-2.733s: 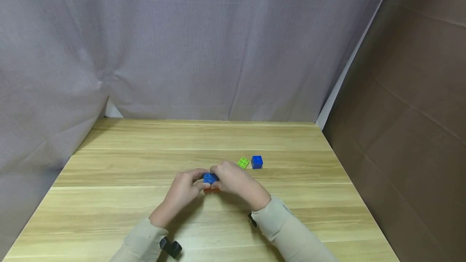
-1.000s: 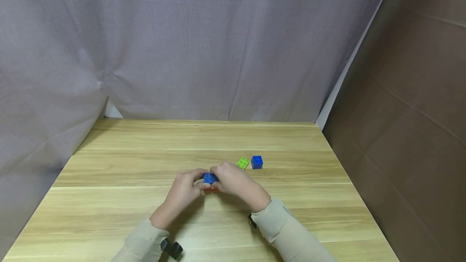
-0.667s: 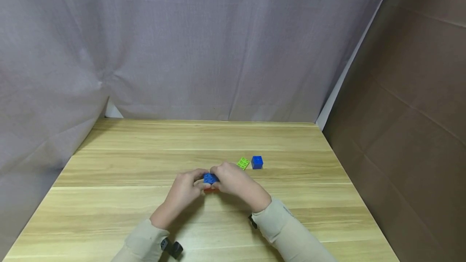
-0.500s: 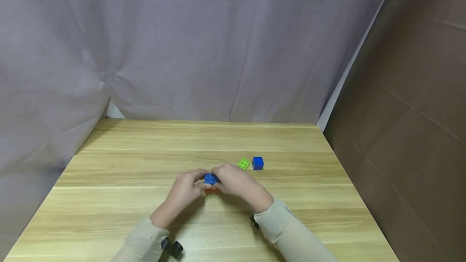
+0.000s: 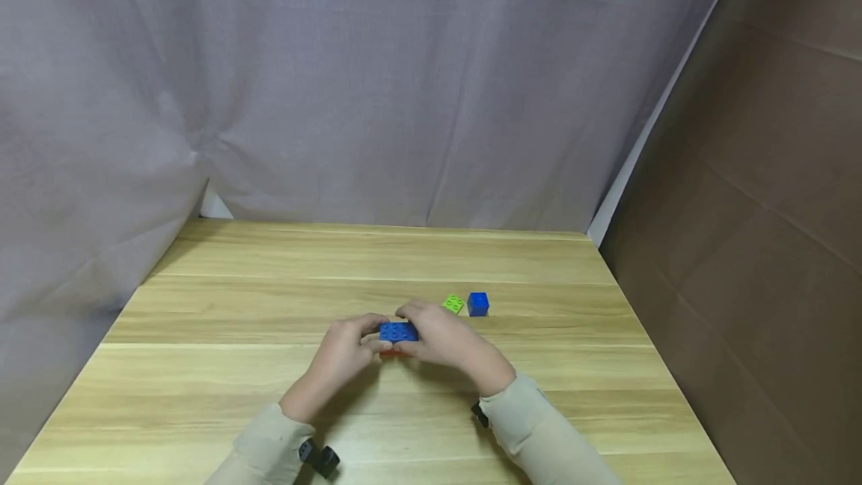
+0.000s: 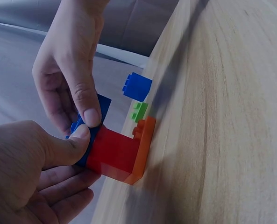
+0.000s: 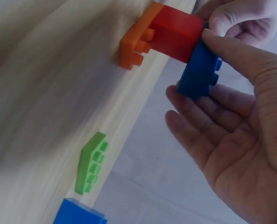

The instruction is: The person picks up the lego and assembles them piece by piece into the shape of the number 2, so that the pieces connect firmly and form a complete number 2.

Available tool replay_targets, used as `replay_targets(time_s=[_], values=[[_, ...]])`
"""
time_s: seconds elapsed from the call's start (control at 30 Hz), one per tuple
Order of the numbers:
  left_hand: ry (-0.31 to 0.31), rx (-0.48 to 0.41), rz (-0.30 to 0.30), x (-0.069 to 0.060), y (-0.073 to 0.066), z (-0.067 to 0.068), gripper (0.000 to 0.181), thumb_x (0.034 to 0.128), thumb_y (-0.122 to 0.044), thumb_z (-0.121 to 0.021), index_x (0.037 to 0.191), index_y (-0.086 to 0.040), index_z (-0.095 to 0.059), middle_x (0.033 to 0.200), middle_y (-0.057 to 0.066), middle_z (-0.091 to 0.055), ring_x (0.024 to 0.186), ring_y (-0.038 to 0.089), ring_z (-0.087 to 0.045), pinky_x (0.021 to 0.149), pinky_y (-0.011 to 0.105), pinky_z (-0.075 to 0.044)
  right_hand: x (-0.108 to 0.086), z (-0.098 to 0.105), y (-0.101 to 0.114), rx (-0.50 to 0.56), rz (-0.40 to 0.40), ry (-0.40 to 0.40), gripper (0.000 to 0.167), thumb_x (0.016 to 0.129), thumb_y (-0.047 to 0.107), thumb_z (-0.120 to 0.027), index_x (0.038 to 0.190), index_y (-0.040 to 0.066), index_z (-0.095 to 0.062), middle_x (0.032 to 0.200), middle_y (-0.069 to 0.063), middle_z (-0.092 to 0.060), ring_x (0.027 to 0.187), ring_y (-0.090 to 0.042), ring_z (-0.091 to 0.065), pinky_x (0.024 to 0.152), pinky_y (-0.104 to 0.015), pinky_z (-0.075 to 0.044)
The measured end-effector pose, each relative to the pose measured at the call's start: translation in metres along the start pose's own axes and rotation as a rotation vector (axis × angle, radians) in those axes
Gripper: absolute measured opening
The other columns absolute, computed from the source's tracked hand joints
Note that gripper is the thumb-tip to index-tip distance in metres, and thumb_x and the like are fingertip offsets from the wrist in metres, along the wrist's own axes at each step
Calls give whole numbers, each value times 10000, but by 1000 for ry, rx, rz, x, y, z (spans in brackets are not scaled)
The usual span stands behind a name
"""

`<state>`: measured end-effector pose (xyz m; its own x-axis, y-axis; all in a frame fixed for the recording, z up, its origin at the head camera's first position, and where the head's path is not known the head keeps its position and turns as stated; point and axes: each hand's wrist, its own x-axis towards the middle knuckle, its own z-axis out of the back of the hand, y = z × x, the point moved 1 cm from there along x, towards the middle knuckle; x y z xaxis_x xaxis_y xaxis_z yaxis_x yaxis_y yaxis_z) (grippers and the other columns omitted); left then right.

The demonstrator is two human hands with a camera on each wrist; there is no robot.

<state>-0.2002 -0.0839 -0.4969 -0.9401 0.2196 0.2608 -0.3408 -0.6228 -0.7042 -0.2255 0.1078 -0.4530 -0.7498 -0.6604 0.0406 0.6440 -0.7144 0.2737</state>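
Note:
A long blue toy brick tops a stack, with a red brick under it and an orange studded plate at the base on the table. My left hand pinches the left end of the blue brick between thumb and fingers. From the other side, my right hand has its thumb touching the blue brick's near face. Its other fingers are spread loosely on the far side, apparently off the brick. In the head view the hands hide most of the red and orange pieces.
Behind my right hand lies a small green studded plate. Just right of it sits a separate blue brick. The wooden table ends at a grey curtain behind and a brown cloth at the right.
My right hand has shifted slightly right and its fingers have loosened, uncovering more studs of the blue brick. The left hand keeps its hold. The head view has shifted slightly.

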Motion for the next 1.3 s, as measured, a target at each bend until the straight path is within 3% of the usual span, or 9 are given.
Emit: replay_targets(time_s=[0.3, 0.67, 1.3], values=[[12, -8, 13, -1, -1, 0, 344, 843, -186, -826, 1167, -121, -730, 1102, 50, -751, 1045, 240, -704, 911, 426, -571, -6, -9, -6, 35, 82, -40, 715, 912, 441, -736, 1463, 50, -502, 1433, -90, -567, 1297, -222, -553, 1064, -363, -476], [1, -23, -3, 0, -1, 0, 332, 826, -160, -841, 1139, -119, -738, 1091, 44, -754, 1031, 213, -709, 904, 398, -575, -10, -12, -9, 59, 36, -67, 678, 876, 463, -762, 1399, 87, -551, 1361, -73, -598, 1222, -193, -581, 1009, -360, -515], [13, -1, 12, -1, -2, 0, 361, 840, -176, -827, 1174, -84, -725, 1096, 96, -750, 1010, 249, -714, 887, 437, -580, -22, -3, -29, 58, -30, -52, 697, 854, 482, -779, 1371, 58, -581, 1370, -85, -612, 1285, -240, -558, 1067, -383, -473]])
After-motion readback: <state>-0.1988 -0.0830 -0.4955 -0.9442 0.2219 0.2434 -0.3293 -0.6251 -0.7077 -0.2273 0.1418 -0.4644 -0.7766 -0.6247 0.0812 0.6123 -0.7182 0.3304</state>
